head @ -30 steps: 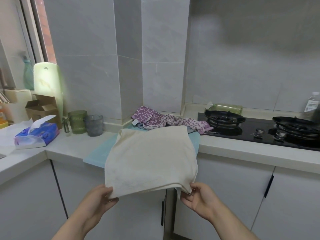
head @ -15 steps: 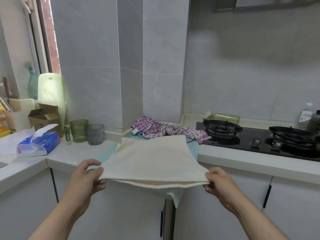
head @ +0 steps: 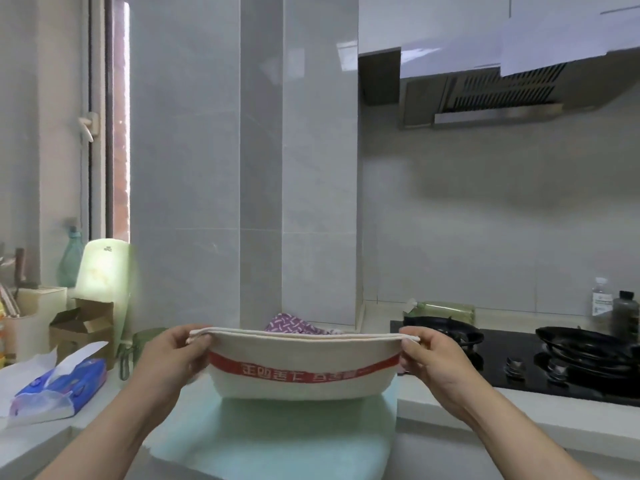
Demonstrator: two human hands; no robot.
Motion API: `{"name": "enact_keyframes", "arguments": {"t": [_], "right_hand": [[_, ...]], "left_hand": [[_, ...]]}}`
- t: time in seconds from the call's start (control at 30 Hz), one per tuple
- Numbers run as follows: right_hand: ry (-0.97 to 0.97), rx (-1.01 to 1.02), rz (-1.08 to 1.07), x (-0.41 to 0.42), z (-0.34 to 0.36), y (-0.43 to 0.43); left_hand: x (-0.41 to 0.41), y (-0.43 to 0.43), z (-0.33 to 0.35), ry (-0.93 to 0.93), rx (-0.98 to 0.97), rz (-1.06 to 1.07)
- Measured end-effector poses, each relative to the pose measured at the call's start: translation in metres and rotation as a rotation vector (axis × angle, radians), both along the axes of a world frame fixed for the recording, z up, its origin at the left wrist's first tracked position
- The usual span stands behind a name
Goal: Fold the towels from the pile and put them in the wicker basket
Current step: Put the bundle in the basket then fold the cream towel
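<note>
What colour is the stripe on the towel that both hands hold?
The stripe is red, with pale lettering, on the cream towel; the head view shows it.

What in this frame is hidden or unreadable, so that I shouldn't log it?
- Basket: nowhere in the head view.
- Purple towel: mostly hidden behind the cream towel, which the left hand and right hand hold up.
- Red band print: blurred, unreadable.
- Green cup: largely behind the left hand.
- Bottle label: too small to read.
</note>
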State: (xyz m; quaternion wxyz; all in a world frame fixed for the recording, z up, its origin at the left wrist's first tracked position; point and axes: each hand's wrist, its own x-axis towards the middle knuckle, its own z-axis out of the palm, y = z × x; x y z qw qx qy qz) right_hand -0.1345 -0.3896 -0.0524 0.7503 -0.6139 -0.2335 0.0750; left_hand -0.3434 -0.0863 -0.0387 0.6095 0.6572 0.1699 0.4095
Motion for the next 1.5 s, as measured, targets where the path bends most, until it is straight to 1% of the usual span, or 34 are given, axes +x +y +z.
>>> {"name": "enact_keyframes", "arguments": {"t": [0.23, 0.33, 0.47, 0.57, 0.8, 0.93, 1.2, 1.43, 1.5], "right_hand": [[-0.278, -0.085, -0.232, 0.018, 0.077, 0.017], [-0.394, -0.097, -0.313, 0.012, 0.104, 0.016], [-0.489, -0.101, -0.321, 0.002, 0.131, 0.011], [-0.479, -0.109, -0.315, -0.003, 0.145, 0.005], [-0.377, -0.061, -0.257, -0.004, 0.159, -0.006], [-0.402, -0.059, -0.220, -0.013, 0.164, -0.013], [-0.480, -0.078, -0.227, -0.036, 0.181, -0.026], [-0.451, -0.073, -0.256, -0.049, 0.187, -0.028], [-0.441, -0.082, -0.255, -0.052, 0.186, -0.028]], "left_hand": [[0.013, 0.006, 0.066, -0.090, 0.202, 0.128], [0.017, 0.015, 0.090, -0.117, 0.168, 0.148], [0.016, 0.024, 0.113, -0.078, 0.160, 0.112], [0.012, 0.019, 0.126, -0.040, 0.176, 0.068], [0.000, 0.010, 0.142, -0.070, 0.155, -0.013], [-0.011, 0.004, 0.148, -0.104, 0.134, -0.031], [-0.033, 0.000, 0.161, -0.156, 0.110, -0.055], [-0.046, 0.000, 0.161, -0.182, 0.181, -0.056], [-0.046, 0.002, 0.160, -0.151, 0.202, -0.026]]}}
